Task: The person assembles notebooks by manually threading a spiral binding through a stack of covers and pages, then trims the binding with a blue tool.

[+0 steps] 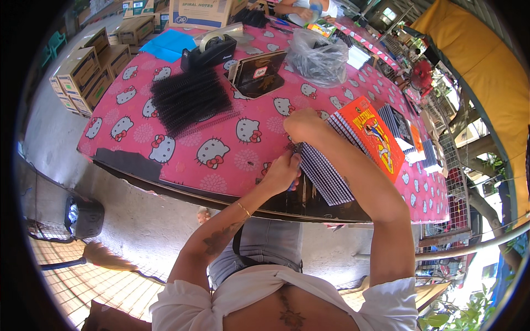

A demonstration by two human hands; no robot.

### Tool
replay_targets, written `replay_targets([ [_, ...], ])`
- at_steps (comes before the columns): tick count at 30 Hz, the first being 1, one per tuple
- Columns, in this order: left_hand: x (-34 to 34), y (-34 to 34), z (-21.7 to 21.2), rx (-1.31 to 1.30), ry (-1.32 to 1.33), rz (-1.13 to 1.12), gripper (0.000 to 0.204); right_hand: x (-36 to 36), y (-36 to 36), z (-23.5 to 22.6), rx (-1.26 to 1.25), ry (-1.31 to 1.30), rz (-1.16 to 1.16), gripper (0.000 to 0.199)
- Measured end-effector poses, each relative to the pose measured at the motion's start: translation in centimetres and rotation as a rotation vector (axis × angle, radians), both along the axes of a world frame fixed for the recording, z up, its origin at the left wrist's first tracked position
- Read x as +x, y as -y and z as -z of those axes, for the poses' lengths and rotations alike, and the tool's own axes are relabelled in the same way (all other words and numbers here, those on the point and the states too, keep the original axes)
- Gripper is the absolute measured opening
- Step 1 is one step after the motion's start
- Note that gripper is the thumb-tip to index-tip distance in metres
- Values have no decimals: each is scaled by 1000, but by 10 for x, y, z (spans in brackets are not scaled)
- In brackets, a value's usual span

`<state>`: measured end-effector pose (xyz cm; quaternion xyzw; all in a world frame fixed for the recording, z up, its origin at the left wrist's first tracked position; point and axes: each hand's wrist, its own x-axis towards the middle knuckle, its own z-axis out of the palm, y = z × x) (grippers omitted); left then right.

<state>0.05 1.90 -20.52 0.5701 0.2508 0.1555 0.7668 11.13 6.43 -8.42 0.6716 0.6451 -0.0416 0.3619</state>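
Note:
My left hand is closed near the table's front edge. A bit of blue and red shows below its fingers, on a thing I cannot make out. My right hand is bent into a fist just beyond it, its fingertips hidden. Between the hands, a dark coil end shows at the top corner of a stack of spiral notebooks with black coil bindings. My right forearm crosses over this stack. Right of the forearm lies an orange-red covered notebook with a drawn player on it.
A pile of black binding coils, a tape dispenser, a dark metal stand and a clear plastic bag stand on the pink cat-print tablecloth. More notebooks lie rightward. Cardboard boxes sit left; another person is opposite.

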Motion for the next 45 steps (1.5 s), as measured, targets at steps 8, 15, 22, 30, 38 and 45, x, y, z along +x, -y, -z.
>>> replay_targets([
  [8, -6, 8, 19, -35, 27, 7, 36, 4, 4, 8, 175, -110, 29, 24],
  [15, 1, 2, 7, 3, 34, -17, 33, -1, 2, 5, -7, -76, 41, 22],
  [22, -2, 14, 22, -62, 20, 11, 31, 7, 4, 24, 181, -147, 100, 23],
  [30, 2, 4, 9, -17, -42, 0, 34, 13, 5, 31, 73, -95, -13, 24],
  [38, 2, 5, 26, -186, 20, -5, 35, 11, 3, 39, 98, -126, 21, 25],
  [45, 3, 6, 20, -90, -39, 55, 38, 14, 4, 42, 90, -77, 57, 26],
])
